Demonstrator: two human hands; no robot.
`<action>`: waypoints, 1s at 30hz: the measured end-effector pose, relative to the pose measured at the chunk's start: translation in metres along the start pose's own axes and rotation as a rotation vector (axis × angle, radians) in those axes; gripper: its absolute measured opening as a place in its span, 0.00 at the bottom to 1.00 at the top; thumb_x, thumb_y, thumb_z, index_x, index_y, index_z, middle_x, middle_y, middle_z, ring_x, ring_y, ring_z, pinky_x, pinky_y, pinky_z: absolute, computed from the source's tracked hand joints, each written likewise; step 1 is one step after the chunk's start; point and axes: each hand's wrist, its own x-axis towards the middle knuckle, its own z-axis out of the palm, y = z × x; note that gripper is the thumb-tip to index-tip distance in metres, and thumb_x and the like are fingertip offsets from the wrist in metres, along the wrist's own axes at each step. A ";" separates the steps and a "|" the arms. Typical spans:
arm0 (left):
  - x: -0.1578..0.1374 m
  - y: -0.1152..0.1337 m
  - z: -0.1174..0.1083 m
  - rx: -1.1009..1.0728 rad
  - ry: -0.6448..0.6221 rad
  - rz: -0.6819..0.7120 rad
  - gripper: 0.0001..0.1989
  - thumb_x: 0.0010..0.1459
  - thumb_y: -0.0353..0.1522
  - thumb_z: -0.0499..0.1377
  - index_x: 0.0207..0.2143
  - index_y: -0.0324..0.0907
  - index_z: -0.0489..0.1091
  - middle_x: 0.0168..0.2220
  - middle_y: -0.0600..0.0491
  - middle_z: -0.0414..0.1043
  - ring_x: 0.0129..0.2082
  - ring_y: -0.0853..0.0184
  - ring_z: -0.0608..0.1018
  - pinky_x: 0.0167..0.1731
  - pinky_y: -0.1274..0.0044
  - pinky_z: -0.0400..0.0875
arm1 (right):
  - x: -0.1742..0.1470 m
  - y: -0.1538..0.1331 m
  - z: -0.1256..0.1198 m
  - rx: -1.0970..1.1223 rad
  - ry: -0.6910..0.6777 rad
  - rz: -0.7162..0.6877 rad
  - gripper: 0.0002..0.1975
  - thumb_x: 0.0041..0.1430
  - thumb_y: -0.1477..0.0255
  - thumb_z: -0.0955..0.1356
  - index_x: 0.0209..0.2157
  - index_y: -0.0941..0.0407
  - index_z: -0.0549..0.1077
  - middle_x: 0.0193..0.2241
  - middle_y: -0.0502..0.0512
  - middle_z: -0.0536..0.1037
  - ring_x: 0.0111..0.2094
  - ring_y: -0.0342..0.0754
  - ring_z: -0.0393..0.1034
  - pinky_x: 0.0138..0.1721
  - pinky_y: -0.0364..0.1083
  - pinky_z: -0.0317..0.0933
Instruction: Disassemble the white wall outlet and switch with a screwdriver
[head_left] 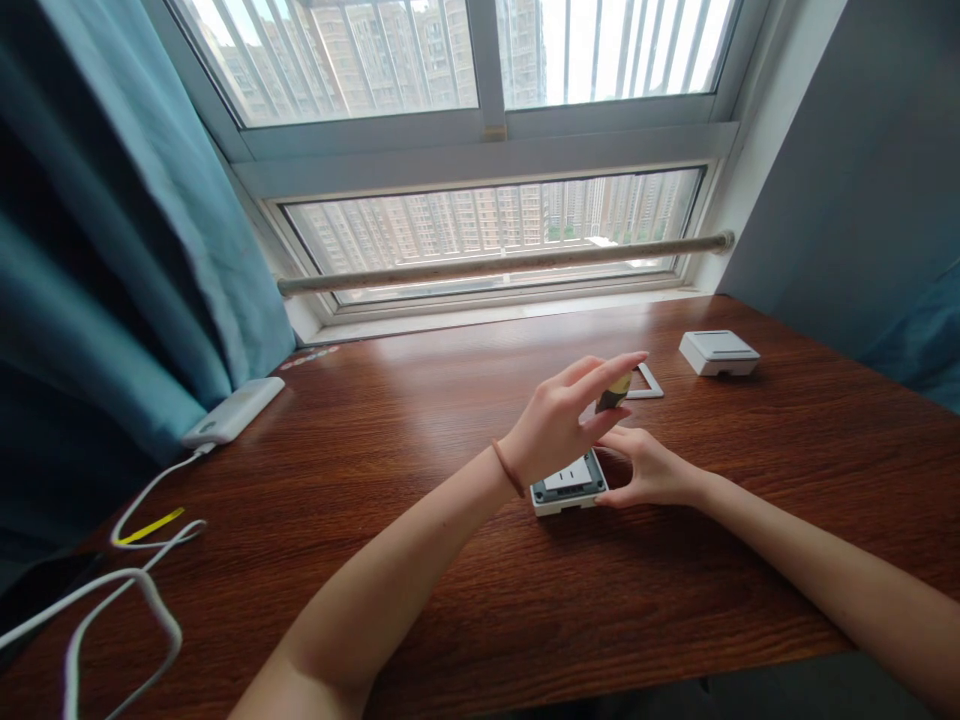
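Observation:
My left hand [559, 415] is closed around a screwdriver [615, 392] with a black and yellow handle, held above a wall socket [570, 478]. The screwdriver's shaft and tip are hidden behind my hand. The socket, a white outlet with a dark grey rim on a white back box, lies flat on the table. At its right side, my right hand [651, 468] grips it between thumb and fingers. Part of the socket's far side is covered by my left hand. Just beyond both hands lies a thin white cover frame [654, 383].
On the brown wooden table [420, 570], a second white box [720, 353] sits at the far right. A white power bank [236, 412] with a looping white cable [161, 610] lies left, near a yellow strip [154, 525]. A blue curtain [172, 220] and a window border the table.

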 end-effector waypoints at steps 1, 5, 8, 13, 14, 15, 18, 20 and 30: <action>0.000 0.000 0.001 -0.021 -0.016 -0.009 0.22 0.59 0.30 0.54 0.56 0.46 0.57 0.41 0.50 0.68 0.39 0.69 0.72 0.41 0.74 0.71 | 0.000 -0.001 -0.001 0.001 0.001 -0.001 0.32 0.42 0.66 0.74 0.51 0.57 0.68 0.48 0.61 0.73 0.48 0.56 0.68 0.47 0.51 0.63; 0.001 -0.004 0.000 -0.116 -0.071 -0.029 0.25 0.60 0.27 0.52 0.59 0.44 0.52 0.45 0.46 0.68 0.42 0.66 0.73 0.44 0.71 0.71 | 0.001 -0.002 -0.002 -0.014 -0.006 0.009 0.33 0.41 0.66 0.74 0.51 0.58 0.67 0.48 0.61 0.72 0.49 0.56 0.67 0.49 0.51 0.62; 0.002 -0.008 -0.001 -0.167 -0.089 -0.017 0.27 0.59 0.25 0.50 0.60 0.44 0.47 0.46 0.45 0.68 0.44 0.64 0.73 0.45 0.70 0.71 | 0.001 -0.001 -0.001 -0.017 -0.002 0.000 0.35 0.41 0.65 0.74 0.52 0.59 0.67 0.49 0.62 0.72 0.49 0.56 0.67 0.49 0.51 0.62; 0.001 -0.011 -0.003 -0.283 -0.149 -0.039 0.29 0.60 0.23 0.47 0.61 0.45 0.42 0.49 0.43 0.66 0.48 0.64 0.72 0.46 0.71 0.70 | 0.000 0.003 0.000 -0.008 -0.011 -0.001 0.36 0.40 0.64 0.74 0.52 0.59 0.66 0.51 0.64 0.70 0.51 0.58 0.65 0.51 0.52 0.61; 0.001 -0.011 -0.004 -0.321 -0.159 -0.049 0.28 0.60 0.23 0.47 0.61 0.45 0.42 0.49 0.43 0.66 0.49 0.64 0.72 0.46 0.71 0.70 | 0.000 0.004 0.000 -0.007 -0.011 0.001 0.37 0.40 0.63 0.74 0.53 0.59 0.66 0.52 0.64 0.69 0.52 0.58 0.64 0.52 0.53 0.60; 0.001 -0.012 -0.005 -0.362 -0.163 -0.063 0.28 0.60 0.24 0.47 0.60 0.45 0.42 0.50 0.42 0.66 0.49 0.64 0.72 0.45 0.71 0.70 | -0.001 0.005 0.001 -0.009 -0.008 0.004 0.38 0.40 0.63 0.74 0.54 0.59 0.65 0.53 0.64 0.68 0.53 0.58 0.63 0.53 0.53 0.59; 0.002 -0.014 -0.012 -0.470 -0.135 -0.135 0.24 0.61 0.24 0.48 0.57 0.45 0.45 0.49 0.42 0.65 0.48 0.64 0.73 0.43 0.72 0.72 | -0.004 0.009 0.002 -0.021 -0.004 0.021 0.41 0.41 0.61 0.74 0.57 0.59 0.61 0.56 0.66 0.65 0.56 0.59 0.59 0.56 0.54 0.55; 0.004 -0.016 -0.019 -0.505 -0.083 -0.182 0.20 0.61 0.25 0.50 0.54 0.44 0.50 0.48 0.43 0.66 0.47 0.63 0.75 0.42 0.71 0.73 | -0.004 0.010 0.002 -0.011 -0.009 0.025 0.43 0.41 0.60 0.74 0.58 0.59 0.60 0.56 0.66 0.64 0.57 0.58 0.59 0.57 0.54 0.55; 0.003 0.012 -0.034 -0.042 0.103 0.143 0.12 0.56 0.23 0.56 0.43 0.41 0.66 0.44 0.49 0.67 0.48 0.65 0.73 0.46 0.71 0.72 | -0.001 0.012 -0.001 0.229 0.083 0.094 0.42 0.41 0.54 0.73 0.57 0.54 0.61 0.60 0.62 0.58 0.59 0.59 0.53 0.57 0.56 0.52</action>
